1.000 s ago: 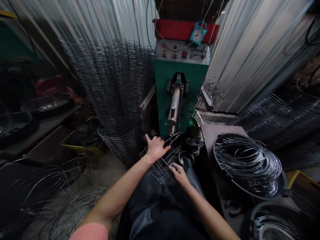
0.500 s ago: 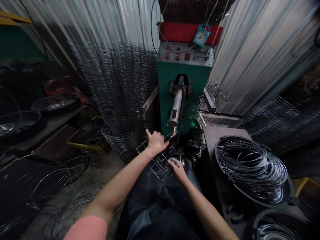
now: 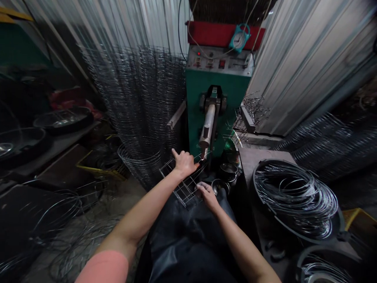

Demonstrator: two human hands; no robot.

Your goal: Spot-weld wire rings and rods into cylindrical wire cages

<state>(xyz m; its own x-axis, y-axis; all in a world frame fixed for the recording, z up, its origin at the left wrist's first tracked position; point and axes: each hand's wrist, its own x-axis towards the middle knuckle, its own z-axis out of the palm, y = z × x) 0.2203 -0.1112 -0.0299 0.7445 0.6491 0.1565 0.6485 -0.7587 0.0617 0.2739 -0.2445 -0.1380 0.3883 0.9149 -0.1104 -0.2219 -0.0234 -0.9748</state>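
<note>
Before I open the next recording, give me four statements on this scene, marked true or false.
1. The left hand touches the silver wire grid. True.
2. The right hand grips the round teal clock. False: it is at that grid's edge.
3. A red light glows on the green metal machine. True.
4. The coiled silver wire in the large round black tray lies left of that machine. False: it lies to its right.

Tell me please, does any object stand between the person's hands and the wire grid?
Nothing visible does. The left hand grips the wire grid from above, and the right hand pinches at its right side. The metal tip of the green machine is by the grid's far end, beyond both hands.
</note>
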